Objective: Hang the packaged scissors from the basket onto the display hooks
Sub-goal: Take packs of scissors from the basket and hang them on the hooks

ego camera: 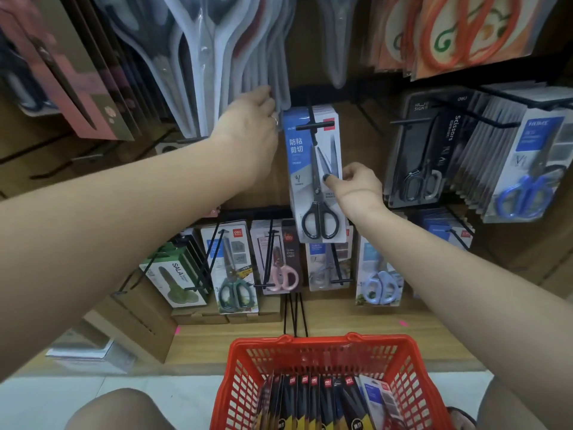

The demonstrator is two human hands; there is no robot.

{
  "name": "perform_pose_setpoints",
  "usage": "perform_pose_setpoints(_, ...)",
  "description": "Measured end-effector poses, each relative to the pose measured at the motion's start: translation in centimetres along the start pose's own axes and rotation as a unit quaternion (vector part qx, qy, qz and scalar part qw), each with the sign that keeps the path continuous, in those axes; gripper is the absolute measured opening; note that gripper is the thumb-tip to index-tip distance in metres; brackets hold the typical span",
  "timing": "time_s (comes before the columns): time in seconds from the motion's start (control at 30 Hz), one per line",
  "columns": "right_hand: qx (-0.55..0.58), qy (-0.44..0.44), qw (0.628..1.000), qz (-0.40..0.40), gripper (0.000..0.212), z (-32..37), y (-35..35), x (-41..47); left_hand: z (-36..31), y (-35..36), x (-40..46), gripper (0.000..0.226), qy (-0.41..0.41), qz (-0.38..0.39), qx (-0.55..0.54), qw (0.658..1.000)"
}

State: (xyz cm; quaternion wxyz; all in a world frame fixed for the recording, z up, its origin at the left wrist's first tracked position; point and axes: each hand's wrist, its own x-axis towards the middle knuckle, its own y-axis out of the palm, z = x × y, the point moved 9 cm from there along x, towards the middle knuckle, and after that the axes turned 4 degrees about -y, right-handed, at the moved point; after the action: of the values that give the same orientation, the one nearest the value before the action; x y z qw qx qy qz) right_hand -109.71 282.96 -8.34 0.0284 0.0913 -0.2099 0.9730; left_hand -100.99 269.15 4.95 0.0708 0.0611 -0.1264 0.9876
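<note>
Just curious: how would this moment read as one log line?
right hand pinches black-handled scissors pack on hook | left hand holds back upper packs | basket still stocked

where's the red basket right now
The red basket sits at the bottom centre of the head view, on the floor before the shelf, below the right hand.

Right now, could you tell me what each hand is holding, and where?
Right hand pinches the black-handled scissors pack at its right edge; left hand presses the hanging grey packs.
</note>
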Motion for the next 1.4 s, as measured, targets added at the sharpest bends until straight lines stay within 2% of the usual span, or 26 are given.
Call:
perform_pose_setpoints(0.1,-0.016,-0.005,1.0,-0.007,0.02,-0.1,-0.4,-1.1,-2.2,0.3,-0.8,0.066,0.038,0.018,-0.021,0.999)
perform_pose_setpoints(0.23,-0.043,-0.057,0.997,-0.022,0.032,0.3,-1.6,-3.8,-4.6,0.5,-3.0,0.068,0.043,-0.022,-0.099,0.994)
perform_pose_setpoints(0.33,-0.015,-0.094,0.994,-0.052,0.022,0.0,-3.1,-6.6,-7.6,0.2,-5.9,0.068,0.059,-0.041,-0.163,0.984)
perform_pose_setpoints(0.47,0.052,-0.136,0.985,-0.09,0.016,-2.4,-4.1,-11.9,-12.5,-1.7,-10.6,0.059,0.079,-0.11,-0.306,0.942)
perform_pose_setpoints(0.57,0.054,-0.121,0.988,-0.079,0.017,-7.1,-2.8,-15.4,-18.2,-2.0,-13.8,0.05,0.108,-0.133,-0.43,0.887)
perform_pose_setpoints(0.63,0.033,-0.073,0.996,-0.037,0.018,-11.3,-0.8,-17.3,-22.6,-1.2,-15.3,0.05,0.118,-0.077,-0.502,0.853)
perform_pose_setpoints(0.73,-0.051,0.033,0.994,0.092,0.015,-18.6,3.4,-19.9,-29.9,1.7,-17.4,0.046,0.118,0.08,-0.574,0.806)
perform_pose_setpoints(0.8,-0.103,0.136,0.96,0.223,0.008,-23.9,6.6,-22.3,-34.3,4.7,-18.9,0.041,0.081,0.191,-0.607,0.767)
perform_pose_setpoints(0.83,-0.123,0.176,0.935,0.284,0.011,-26.2,8.0,-23.8,-36.4,6.3,-19.8,0.042,0.062,0.251,-0.618,0.743)
perform_pose_setpoints(0.93,-0.173,0.229,0.879,0.382,0.023,-30.8,10.1,-27.5,-41.9,11.0,-23.8,0.054,0.02,0.439,-0.626,0.644)
perform_pose_setpoints(1.03,-0.187,0.263,0.847,0.423,0.039,-33.8,11.7,-30.1,-45.2,13.9,-27.5,0.072,-0.037,0.553,-0.631,0.543)
perform_pose_setpoints(1.13,-0.148,0.321,0.823,0.445,0.046,-35.0,13.4,-32.4,-47.1,15.5,-30.3,0.082,-0.077,0.605,-0.626,0.486)
perform_pose_setpoints(1.23,-0.104,0.376,0.802,0.452,0.092,-35.5,15.5,-34.7,-48.8,15.7,-32.3,0.083,-0.081,0.639,-0.637,0.424)
perform_pose_setpoints(1.27,-0.103,0.377,0.805,0.447,0.1,-35.5,16.1,-35.0,-49.3,15.5,-32.7,0.083,-0.083,0.645,-0.644,0.403)
perform_pose_setpoints(1.4,-0.114,0.384,0.82,0.408,0.106,-35.8,16.9,-35.1,-50.0,15.6,-32.9,0.074,-0.113,0.631,-0.674,0.368)
